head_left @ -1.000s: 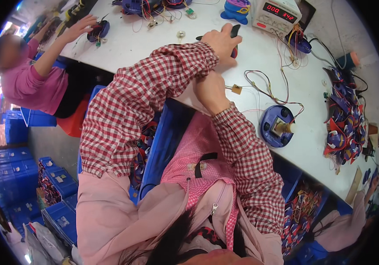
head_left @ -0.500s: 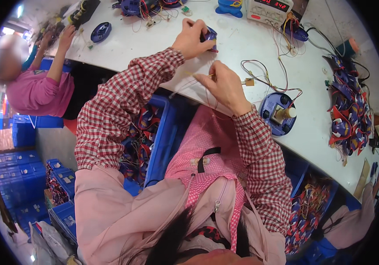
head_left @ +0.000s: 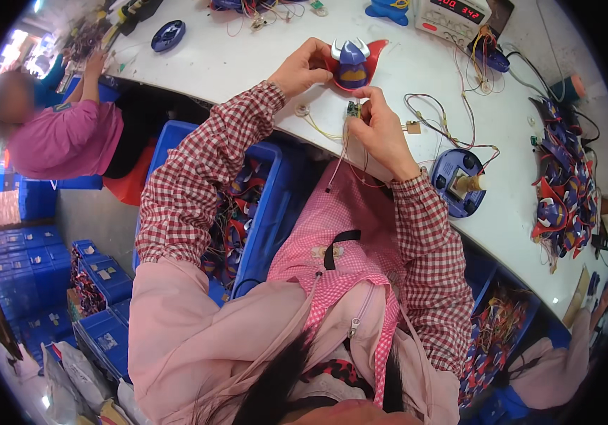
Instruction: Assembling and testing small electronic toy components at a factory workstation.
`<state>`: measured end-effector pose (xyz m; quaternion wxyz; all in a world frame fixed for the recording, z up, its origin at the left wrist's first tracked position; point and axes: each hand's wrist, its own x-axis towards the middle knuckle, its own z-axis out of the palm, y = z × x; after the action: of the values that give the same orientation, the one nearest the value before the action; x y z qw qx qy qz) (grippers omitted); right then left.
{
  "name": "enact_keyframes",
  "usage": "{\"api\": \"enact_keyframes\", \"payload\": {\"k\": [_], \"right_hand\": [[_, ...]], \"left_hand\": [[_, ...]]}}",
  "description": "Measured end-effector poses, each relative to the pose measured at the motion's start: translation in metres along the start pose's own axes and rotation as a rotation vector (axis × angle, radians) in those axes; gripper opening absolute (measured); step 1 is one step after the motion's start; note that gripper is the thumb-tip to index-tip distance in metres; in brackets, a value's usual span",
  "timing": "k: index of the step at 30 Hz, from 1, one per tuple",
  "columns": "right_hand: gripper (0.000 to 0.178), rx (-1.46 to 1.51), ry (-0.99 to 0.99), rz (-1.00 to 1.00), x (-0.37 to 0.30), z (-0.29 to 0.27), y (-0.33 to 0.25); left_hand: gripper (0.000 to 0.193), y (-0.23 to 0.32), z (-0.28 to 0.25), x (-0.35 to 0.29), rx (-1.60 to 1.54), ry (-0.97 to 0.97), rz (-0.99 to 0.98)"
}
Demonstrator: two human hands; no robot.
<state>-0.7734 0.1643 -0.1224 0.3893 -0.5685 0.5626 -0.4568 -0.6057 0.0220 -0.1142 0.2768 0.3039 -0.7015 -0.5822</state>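
Observation:
A horned purple toy figure with a red collar stands on the white table in front of me. My left hand is closed on the left edge of its red collar. My right hand, just below the figure, pinches a small green circuit board between thumb and fingers. Thin wires run from the board and hang over the table's edge. A small round disc on yellow wires lies below my left hand. Right of my right hand are a small tan connector block and a round blue device.
A power supply and a blue toy stand at the back. Toy parts are heaped at the right. A blue crate of parts sits below the table's edge. A person in pink works at the left.
The figure has turned so its horns and red collar show, and my left hand has moved to the collar's edge. The circuit board now shows at my right fingertips, and the disc on the table.

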Motion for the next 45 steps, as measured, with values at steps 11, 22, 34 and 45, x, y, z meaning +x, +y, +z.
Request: {"api": "enact_keyframes", "payload": {"k": [11,22,34,45], "right_hand": [[0.029,-0.519,0.246,-0.327,-0.014,0.003,-0.004],[0.019,-1.164,0.177,-0.183,-0.026,-0.06,0.006],[0.011,-1.099,0.133,-0.141,-0.033,-0.052,0.003],[0.01,-1.036,0.153,-0.199,-0.031,-0.05,0.01]], "left_hand": [[0.039,0.003,0.018,-0.094,1.037,0.178,0.321],[0.022,-0.009,0.012,-0.111,1.105,0.239,0.368],[0.03,-0.018,0.001,-0.124,1.021,0.303,0.383],[0.034,-0.008,0.004,-0.14,1.036,0.332,0.412]]}}
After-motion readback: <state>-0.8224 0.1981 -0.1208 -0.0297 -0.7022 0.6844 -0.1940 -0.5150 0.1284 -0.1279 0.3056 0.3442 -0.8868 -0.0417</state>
